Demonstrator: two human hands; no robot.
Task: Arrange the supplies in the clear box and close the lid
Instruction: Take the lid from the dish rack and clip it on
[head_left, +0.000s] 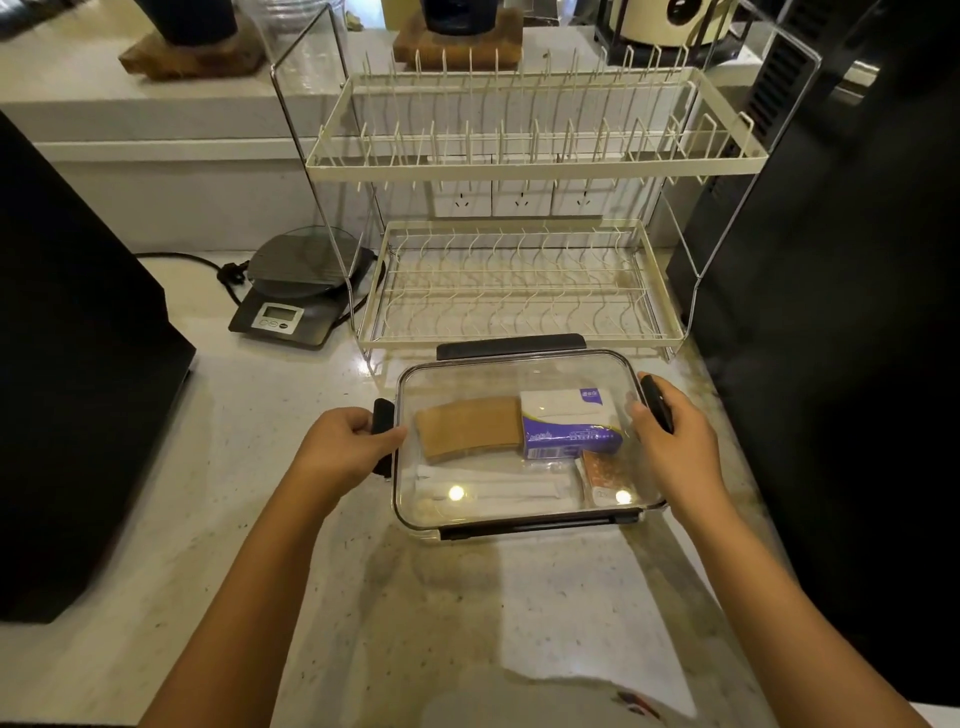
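Observation:
The clear box (467, 376) sits on the counter in front of the dish rack, with its transparent lid lying on top. Through the lid I see a brown cardboard sleeve (470, 427), a white and purple tissue pack (566, 423), white paper-wrapped sticks (498, 488) and an orange sachet (602, 475). My left hand (345, 449) grips the black latch (383, 415) on the box's left side. My right hand (670, 441) curls around the black latch (655, 402) on the right side. The far latch (511, 345) and near latch (535, 527) are untouched.
A cream two-tier dish rack (519, 291) stands right behind the box. A kitchen scale (296, 291) with a cord sits to the left of it. Dark appliances flank the counter at left (78, 364) and right (841, 312). Bare counter (441, 613) lies toward me.

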